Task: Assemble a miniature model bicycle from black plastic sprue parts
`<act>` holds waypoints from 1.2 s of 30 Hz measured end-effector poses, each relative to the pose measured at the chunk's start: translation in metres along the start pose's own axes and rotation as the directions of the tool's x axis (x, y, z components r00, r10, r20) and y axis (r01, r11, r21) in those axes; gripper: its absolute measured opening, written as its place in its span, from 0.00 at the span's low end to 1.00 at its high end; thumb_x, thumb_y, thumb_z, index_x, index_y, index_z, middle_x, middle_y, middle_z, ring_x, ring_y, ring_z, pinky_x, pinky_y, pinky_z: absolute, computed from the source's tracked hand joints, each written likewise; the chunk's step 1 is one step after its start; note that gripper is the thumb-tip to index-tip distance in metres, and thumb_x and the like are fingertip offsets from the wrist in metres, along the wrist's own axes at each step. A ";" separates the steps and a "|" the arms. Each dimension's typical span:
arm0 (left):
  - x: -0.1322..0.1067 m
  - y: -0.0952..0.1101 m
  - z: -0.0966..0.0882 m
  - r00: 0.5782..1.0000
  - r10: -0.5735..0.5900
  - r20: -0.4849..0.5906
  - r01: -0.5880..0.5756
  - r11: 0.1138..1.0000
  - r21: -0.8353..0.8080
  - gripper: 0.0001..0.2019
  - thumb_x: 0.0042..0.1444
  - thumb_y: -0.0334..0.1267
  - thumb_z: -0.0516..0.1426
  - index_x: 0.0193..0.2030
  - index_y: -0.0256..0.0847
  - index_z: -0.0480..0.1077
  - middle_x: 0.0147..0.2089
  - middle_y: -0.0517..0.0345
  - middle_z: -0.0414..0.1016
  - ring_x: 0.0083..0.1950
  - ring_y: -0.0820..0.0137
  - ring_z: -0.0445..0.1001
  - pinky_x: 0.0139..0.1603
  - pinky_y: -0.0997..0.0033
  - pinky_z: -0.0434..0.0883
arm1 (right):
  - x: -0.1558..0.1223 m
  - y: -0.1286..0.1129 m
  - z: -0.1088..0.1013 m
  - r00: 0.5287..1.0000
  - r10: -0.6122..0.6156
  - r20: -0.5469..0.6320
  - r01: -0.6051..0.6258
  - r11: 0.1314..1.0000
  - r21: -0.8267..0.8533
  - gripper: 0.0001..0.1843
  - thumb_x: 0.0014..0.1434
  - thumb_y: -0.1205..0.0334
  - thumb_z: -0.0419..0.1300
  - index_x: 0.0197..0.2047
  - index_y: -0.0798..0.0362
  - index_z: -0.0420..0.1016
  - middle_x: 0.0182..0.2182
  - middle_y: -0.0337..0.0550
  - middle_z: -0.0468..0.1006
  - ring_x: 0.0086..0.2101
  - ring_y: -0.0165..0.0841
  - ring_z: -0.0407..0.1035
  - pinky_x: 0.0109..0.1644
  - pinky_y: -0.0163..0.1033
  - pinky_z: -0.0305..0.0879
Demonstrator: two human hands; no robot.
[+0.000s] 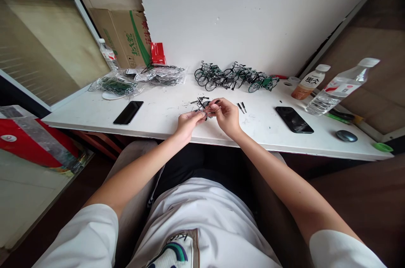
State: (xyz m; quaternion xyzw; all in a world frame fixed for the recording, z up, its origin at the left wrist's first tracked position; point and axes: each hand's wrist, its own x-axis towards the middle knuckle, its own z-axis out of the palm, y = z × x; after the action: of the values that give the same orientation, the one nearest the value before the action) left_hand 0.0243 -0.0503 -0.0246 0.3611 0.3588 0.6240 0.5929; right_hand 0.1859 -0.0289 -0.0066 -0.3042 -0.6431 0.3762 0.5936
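Observation:
Near the table's front edge, my left hand (189,123) is closed in a pinch on a small miniature bicycle part (208,112). From the other side my right hand (228,117) meets it, with thumb and fingers pinched on a thin dark piece (217,101). Fingers hide much of both pieces, so their exact shape is unclear. Just beyond my fingertips lie small loose black bicycle parts (200,101). Two short dark sticks (241,108), perhaps small tools, rest to the right of my right hand.
Several assembled miniature bicycles (236,76) stand along the back of the white table (164,122). Plastic-bagged parts (118,85) lie at the back left. A phone (128,112) is on the left, another phone (294,120) on the right, near bottles (340,88) and a dark mouse (346,136).

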 end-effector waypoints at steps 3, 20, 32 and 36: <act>0.000 0.000 0.001 1.000 -0.012 0.011 0.012 1.000 -0.006 0.12 0.46 0.37 0.75 0.35 0.33 0.83 0.40 0.48 0.85 0.45 0.63 0.83 0.62 0.56 0.74 | 0.001 0.000 -0.001 1.000 0.001 0.002 -0.001 1.000 0.016 0.24 0.64 0.35 0.67 0.42 0.49 0.78 0.36 0.44 0.85 0.37 0.38 0.84 0.42 0.43 0.86; 0.002 -0.001 -0.001 0.998 -0.057 -0.019 0.058 0.998 0.023 0.14 0.46 0.34 0.77 0.38 0.33 0.84 0.40 0.47 0.86 0.45 0.62 0.83 0.63 0.53 0.74 | 0.004 0.000 -0.004 0.999 0.030 0.016 -0.030 0.998 0.047 0.25 0.62 0.33 0.68 0.41 0.49 0.78 0.35 0.44 0.86 0.35 0.38 0.84 0.43 0.43 0.86; 0.000 0.003 0.001 0.997 -0.077 -0.002 0.077 0.996 0.042 0.13 0.47 0.35 0.76 0.38 0.33 0.84 0.40 0.47 0.85 0.44 0.63 0.83 0.62 0.55 0.74 | 0.004 0.002 -0.006 0.999 0.022 0.027 -0.022 1.000 0.007 0.26 0.62 0.32 0.67 0.41 0.49 0.78 0.36 0.45 0.85 0.35 0.38 0.83 0.44 0.46 0.86; -0.001 0.007 0.002 0.996 -0.082 0.019 0.081 0.995 0.056 0.11 0.48 0.35 0.75 0.36 0.33 0.84 0.41 0.46 0.85 0.43 0.63 0.83 0.61 0.56 0.74 | 0.003 0.003 -0.006 1.000 0.002 0.027 -0.001 1.000 -0.018 0.25 0.63 0.33 0.66 0.41 0.49 0.78 0.36 0.45 0.85 0.35 0.39 0.84 0.43 0.45 0.86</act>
State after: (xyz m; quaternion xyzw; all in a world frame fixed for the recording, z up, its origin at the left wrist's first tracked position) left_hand 0.0231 -0.0520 -0.0176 0.3693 0.3839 0.5852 0.6114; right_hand 0.1910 -0.0246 -0.0072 -0.3047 -0.6542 0.3750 0.5819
